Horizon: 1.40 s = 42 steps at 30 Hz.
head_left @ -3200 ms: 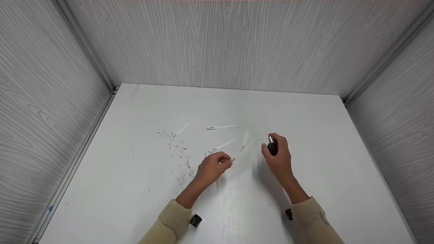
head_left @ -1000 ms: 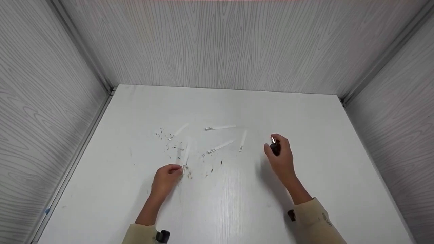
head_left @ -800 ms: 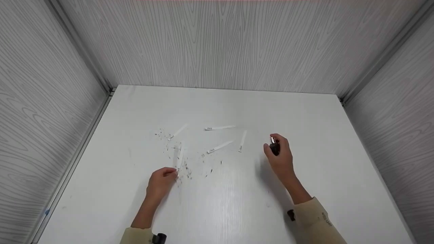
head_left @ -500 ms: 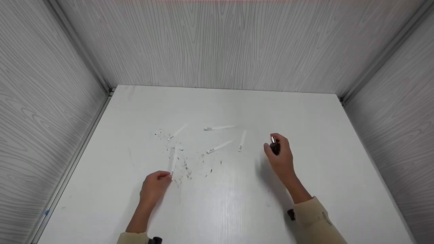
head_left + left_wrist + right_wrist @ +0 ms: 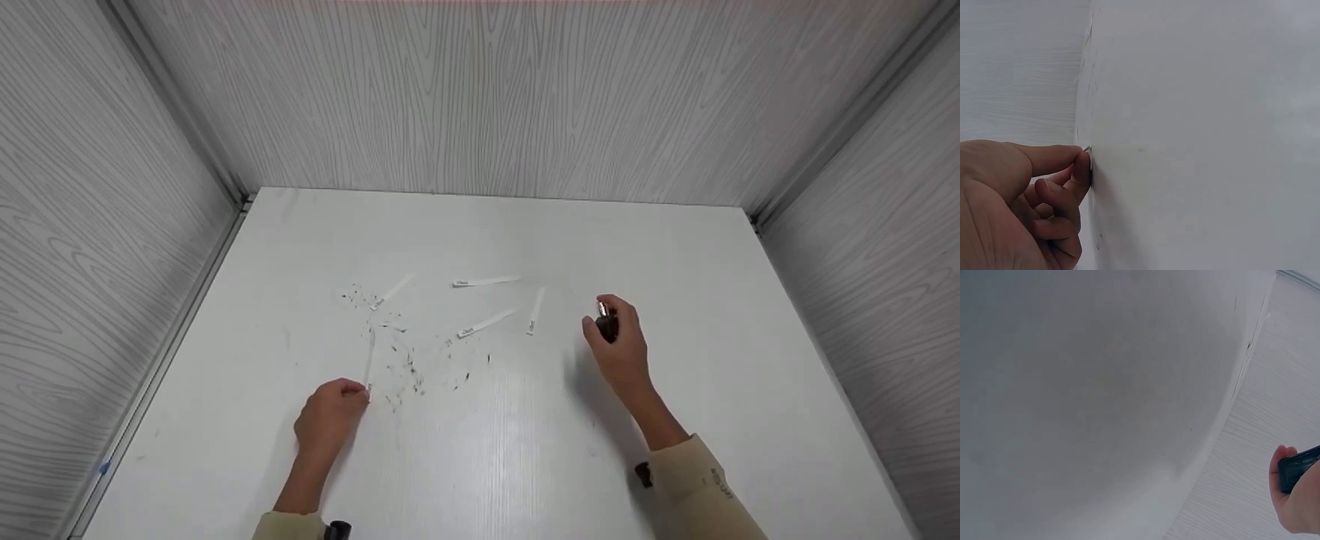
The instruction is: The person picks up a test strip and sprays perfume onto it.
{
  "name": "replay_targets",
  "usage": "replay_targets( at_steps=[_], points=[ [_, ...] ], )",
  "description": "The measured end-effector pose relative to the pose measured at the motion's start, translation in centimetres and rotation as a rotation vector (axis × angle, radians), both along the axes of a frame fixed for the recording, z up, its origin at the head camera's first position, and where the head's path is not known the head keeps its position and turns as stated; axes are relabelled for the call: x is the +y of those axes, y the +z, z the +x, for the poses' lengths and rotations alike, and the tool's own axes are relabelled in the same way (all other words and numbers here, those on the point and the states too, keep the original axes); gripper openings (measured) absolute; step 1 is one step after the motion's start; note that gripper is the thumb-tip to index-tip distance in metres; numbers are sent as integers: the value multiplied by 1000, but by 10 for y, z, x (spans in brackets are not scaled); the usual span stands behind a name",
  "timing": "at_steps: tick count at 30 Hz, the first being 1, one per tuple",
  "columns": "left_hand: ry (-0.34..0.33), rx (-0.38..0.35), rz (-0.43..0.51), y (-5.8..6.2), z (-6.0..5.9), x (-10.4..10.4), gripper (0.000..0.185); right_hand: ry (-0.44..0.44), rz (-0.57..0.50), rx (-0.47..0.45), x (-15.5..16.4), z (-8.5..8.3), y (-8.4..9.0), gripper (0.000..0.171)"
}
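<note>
White table point(image 5: 675, 247): L hand point(image 5: 324, 420) pinches paper strip point(image 5: 369, 364); R hand point(image 5: 621, 351) grips dark bottle point(image 5: 606, 324).

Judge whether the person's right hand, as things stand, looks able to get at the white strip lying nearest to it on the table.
Probably not freely: the right hand grips a small dark bottle, so its fingers are occupied. The way itself looks free, with only bare table between it and the nearest white strip.

The small dark bottle with a silver top point(image 5: 604, 321) is mostly hidden by the right hand point(image 5: 624, 351); print on the white paper strips point(image 5: 486, 282) is too small to read.
</note>
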<state>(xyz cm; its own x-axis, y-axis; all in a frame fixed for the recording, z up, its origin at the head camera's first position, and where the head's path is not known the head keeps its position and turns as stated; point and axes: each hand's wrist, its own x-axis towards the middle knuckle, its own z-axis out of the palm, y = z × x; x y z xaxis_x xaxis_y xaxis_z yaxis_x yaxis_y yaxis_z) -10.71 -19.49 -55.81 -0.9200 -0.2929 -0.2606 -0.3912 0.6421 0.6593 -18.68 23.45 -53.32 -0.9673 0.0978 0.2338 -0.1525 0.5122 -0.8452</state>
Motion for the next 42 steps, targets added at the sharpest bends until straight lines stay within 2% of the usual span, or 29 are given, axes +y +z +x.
replay_targets(
  at_steps=[9, 21, 27, 31, 35, 42],
  points=[
    [-10, 26, -125, 1, -1, 3, 23, 10, -20, -36, 0, 3, 1, 52],
    [-18, 19, -80, 4, -2, 2, 24, -3, 12, -6, 3, 1, 2, 52],
    [-18, 23, -53, 8, -7, 2, 27, -2, 9, 5, 5, 0, 1, 48],
    [-29, 55, -46, 13, -15, 2, 29, 0, 10, 9, 4, 0, 2, 51],
    [-30, 94, -35, 19, -29, 1, 30, -9, 26, 9, 4, 1, 3, 51],
    [-12, 130, -4, 18, -56, -1, 31, -11, 19, 5, 4, 2, 4, 51]
  ],
)
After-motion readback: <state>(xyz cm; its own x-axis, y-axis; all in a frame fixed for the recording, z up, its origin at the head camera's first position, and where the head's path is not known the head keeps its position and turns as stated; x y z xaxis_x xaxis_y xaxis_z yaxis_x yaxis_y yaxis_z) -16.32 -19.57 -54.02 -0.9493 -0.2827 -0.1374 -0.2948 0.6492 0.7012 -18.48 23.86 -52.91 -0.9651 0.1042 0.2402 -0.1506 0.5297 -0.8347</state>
